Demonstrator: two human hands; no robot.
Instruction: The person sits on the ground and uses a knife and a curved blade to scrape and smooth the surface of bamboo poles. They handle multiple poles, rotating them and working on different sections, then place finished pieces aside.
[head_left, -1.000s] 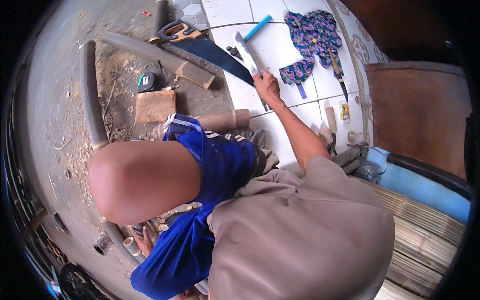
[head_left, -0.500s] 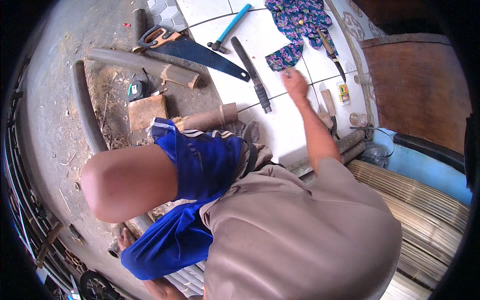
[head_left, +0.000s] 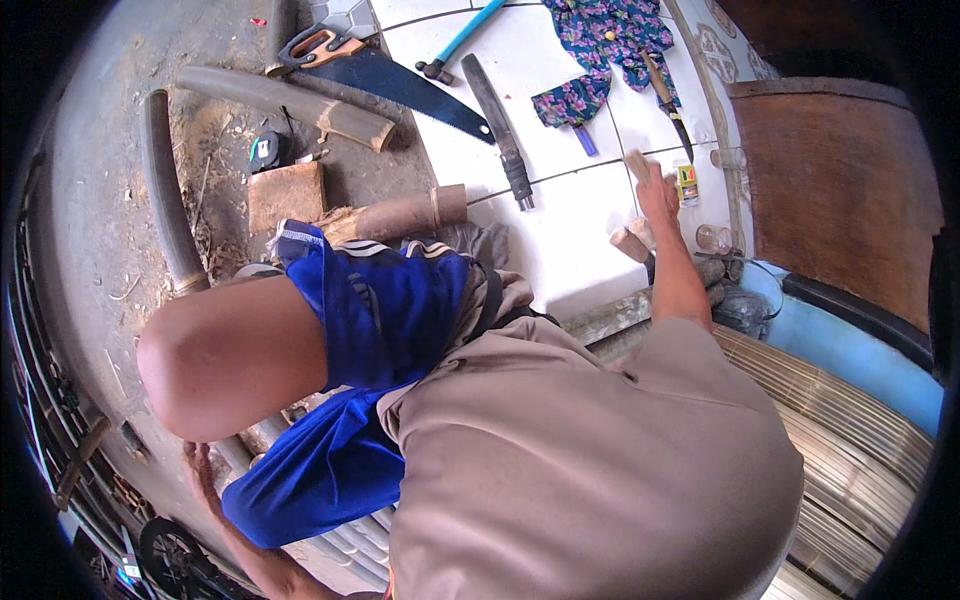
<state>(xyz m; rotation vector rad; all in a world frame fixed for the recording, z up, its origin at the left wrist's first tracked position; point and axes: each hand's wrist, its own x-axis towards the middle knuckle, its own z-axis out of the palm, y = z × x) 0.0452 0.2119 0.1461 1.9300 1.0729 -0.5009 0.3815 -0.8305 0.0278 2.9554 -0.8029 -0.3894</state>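
Note:
My right hand (head_left: 657, 197) reaches over the white tiles at the upper right. Its fingers are closed round a pale wooden handle (head_left: 637, 166); the rest of that tool is hidden. Beside it lie a small yellow box (head_left: 687, 185) and a knife (head_left: 669, 103) with a wooden handle. A blue lighter (head_left: 585, 140) rests on the tiles, next to a flowered cloth (head_left: 608, 45). Two more wooden handles (head_left: 628, 243) stick out nearer my arm. Low on the left, my left hand (head_left: 200, 468) is beside my knee, its fingers mostly hidden.
A handsaw (head_left: 395, 88), a hammer (head_left: 460, 45) and a dark blade with a wrapped grip (head_left: 500, 132) lie across the tiles. On the ground are bamboo pieces (head_left: 285, 105), a tape measure (head_left: 269, 151) and a wooden block (head_left: 287, 197). Bamboo slats (head_left: 830, 400) extend at right.
My right hand has moved right, from the cloth's edge to the wooden handle. The blue lighter now shows on the tiles. My left hand has shifted up and left, off the pole's end.

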